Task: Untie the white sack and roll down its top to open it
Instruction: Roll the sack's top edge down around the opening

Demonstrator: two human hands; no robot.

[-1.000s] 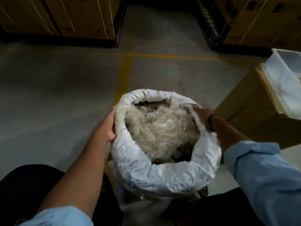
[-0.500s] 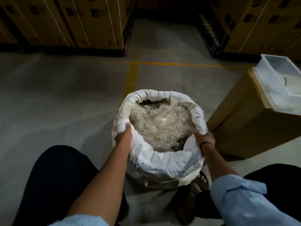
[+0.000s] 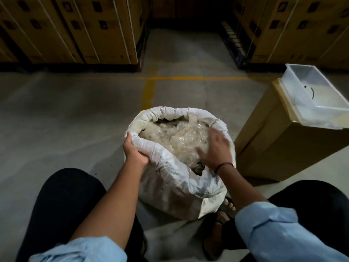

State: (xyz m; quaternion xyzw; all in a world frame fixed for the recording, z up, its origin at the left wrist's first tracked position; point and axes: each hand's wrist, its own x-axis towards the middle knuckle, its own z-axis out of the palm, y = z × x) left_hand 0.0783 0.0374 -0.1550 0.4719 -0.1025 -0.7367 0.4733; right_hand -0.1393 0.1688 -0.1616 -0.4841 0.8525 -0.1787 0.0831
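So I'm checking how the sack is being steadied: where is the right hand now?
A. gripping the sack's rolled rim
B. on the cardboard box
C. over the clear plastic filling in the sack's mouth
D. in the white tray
C: the right hand is spread over the clear plastic filling inside the white sack, while the left hand grips the rolled rim.

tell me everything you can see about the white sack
The white sack stands upright on the concrete floor between the person's knees, beside a cardboard box. It looks like crinkled woven plastic, grubby in places. Its mouth is open, the top rolled down into a thick cuff, and it is filled with clear crumpled plastic. The left hand grips the near left rim; the right hand, blurred, is over the contents at the right side. No tie shows.
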